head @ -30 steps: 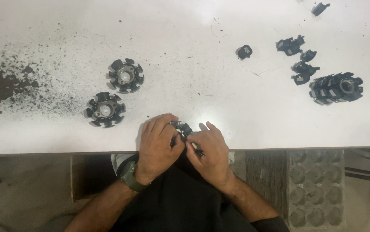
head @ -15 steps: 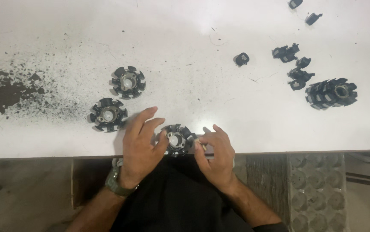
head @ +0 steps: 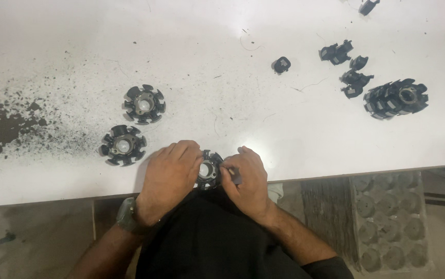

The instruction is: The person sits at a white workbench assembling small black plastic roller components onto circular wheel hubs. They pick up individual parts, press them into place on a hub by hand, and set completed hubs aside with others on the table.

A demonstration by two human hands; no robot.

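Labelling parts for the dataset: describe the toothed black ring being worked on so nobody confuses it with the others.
On the white table, look at the near edge, centre. A black toothed ring sits there between the left hand and right hand. Unlike the two similar rings lying free up-left, fingers partly cover it.

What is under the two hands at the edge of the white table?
A black round toothed part with a pale centre lies between the left hand and right hand, on the white table. The hands cover its sides, so what lies beneath them cannot be seen.
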